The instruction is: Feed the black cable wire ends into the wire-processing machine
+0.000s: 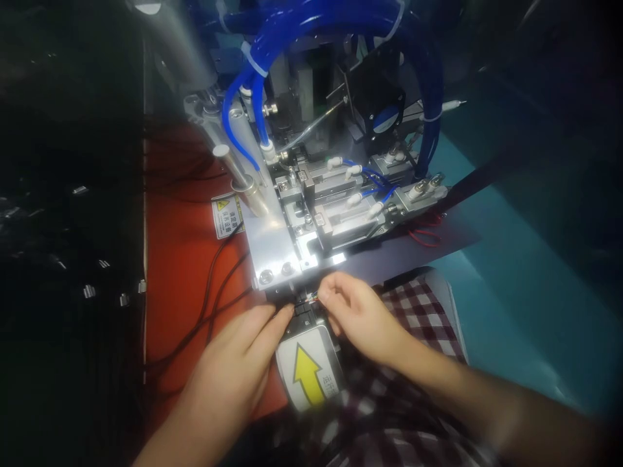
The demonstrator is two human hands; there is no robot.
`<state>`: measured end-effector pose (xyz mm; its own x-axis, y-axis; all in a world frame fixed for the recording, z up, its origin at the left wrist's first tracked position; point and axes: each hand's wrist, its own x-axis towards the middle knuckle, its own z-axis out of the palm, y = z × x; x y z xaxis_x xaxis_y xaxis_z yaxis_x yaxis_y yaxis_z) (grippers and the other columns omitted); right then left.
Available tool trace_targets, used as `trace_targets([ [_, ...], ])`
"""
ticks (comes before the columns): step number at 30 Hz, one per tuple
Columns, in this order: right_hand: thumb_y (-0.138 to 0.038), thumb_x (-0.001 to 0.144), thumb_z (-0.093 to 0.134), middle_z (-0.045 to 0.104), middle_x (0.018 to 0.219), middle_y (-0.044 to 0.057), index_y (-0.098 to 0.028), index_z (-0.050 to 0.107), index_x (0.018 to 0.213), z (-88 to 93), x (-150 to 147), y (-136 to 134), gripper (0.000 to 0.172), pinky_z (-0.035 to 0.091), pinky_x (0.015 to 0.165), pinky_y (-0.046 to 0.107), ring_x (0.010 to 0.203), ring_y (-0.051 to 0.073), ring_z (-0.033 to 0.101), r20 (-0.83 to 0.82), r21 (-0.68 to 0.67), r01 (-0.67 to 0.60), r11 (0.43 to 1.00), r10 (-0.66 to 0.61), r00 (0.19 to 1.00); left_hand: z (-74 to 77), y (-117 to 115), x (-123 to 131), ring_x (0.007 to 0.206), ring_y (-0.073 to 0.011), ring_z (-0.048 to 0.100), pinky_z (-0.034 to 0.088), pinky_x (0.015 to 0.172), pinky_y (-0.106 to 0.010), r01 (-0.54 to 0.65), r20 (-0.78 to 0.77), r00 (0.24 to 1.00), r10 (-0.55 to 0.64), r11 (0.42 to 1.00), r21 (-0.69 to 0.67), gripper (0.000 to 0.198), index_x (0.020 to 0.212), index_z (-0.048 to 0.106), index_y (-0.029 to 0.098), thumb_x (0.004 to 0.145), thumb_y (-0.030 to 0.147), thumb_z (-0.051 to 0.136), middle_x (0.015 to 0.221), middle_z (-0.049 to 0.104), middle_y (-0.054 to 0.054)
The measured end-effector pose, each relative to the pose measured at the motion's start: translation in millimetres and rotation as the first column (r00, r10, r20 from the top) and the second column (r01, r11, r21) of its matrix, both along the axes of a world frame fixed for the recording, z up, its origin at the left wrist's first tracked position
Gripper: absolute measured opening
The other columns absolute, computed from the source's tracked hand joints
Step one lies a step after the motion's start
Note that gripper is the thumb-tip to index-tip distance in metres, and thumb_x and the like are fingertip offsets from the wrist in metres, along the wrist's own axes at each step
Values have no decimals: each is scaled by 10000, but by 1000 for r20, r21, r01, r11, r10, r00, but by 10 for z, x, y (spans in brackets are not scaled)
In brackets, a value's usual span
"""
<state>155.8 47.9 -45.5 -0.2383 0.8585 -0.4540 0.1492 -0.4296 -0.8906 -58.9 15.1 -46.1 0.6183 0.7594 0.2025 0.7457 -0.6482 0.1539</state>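
My right hand (357, 314) is closed in a pinch on thin coloured wires (314, 298), at the front of a metal machine (272, 250). The wires run toward a small black fixture (302, 318) just below the machine's plate. On the fixture's left side rests my left hand (238, 353), its thumb and forefinger drawn together at the edge. Whatever lies between those fingertips is too small to make out. Close beneath both hands is a white label with a yellow arrow (309, 373), pointing toward the machine.
Blue air hoses (335, 19) arch over the machine, and pneumatic cylinders (348, 214) sit on its right. A warning label (227, 215) and black cables (207, 295) lie on the red surface (170, 259) at left. Checkered cloth (428, 311) shows below the right arm.
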Motion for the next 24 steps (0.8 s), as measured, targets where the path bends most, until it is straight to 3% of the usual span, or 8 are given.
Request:
trace_targets([
  [5, -266, 921, 472, 456, 531, -61, -213, 486, 773, -34, 9, -39, 157, 353, 473, 239, 474, 112, 426, 107, 189, -32, 981, 11, 994, 14, 15, 27, 940, -203, 661, 563, 743, -256, -2, 14, 1000, 2, 1000, 23, 355, 1216, 560, 131, 904, 46, 413, 1105, 637, -126],
  [9, -249, 921, 463, 466, 554, -52, -212, 490, 776, -30, 14, -33, 152, 369, 481, 245, 491, 117, 444, 152, 225, -42, 974, 8, 988, 20, 17, 36, 936, -202, 663, 557, 729, -248, -6, 18, 1000, 5, 1000, 24, 346, 1203, 572, 122, 907, 47, 409, 1106, 637, -131],
  [13, -250, 914, 480, 464, 542, -57, -210, 497, 775, -39, 5, -30, 146, 357, 471, 241, 481, 115, 438, 129, 177, -25, 984, 2, 992, 20, 20, 32, 924, -198, 662, 551, 724, -243, -7, 20, 1000, 7, 999, 35, 336, 1187, 584, 115, 908, 47, 409, 1092, 640, -129],
  [19, -268, 919, 504, 465, 503, -74, -179, 541, 814, -15, 22, 21, 142, 361, 474, 231, 439, 94, 445, 32, -73, 11, 997, -8, 999, 6, 17, -8, 968, -193, 640, 538, 775, -237, 10, -12, 1000, -10, 1000, 5, 385, 1249, 548, 123, 894, 32, 431, 1131, 628, -117],
  [24, -304, 907, 538, 479, 510, -69, -152, 587, 846, 27, 36, 55, 171, 376, 485, 222, 457, 90, 463, -15, -74, 39, 997, -40, 999, 2, -2, -10, 995, -196, 634, 538, 789, -239, -2, -16, 1000, 2, 1000, -6, 396, 1269, 537, 130, 903, 41, 413, 1153, 625, -116],
])
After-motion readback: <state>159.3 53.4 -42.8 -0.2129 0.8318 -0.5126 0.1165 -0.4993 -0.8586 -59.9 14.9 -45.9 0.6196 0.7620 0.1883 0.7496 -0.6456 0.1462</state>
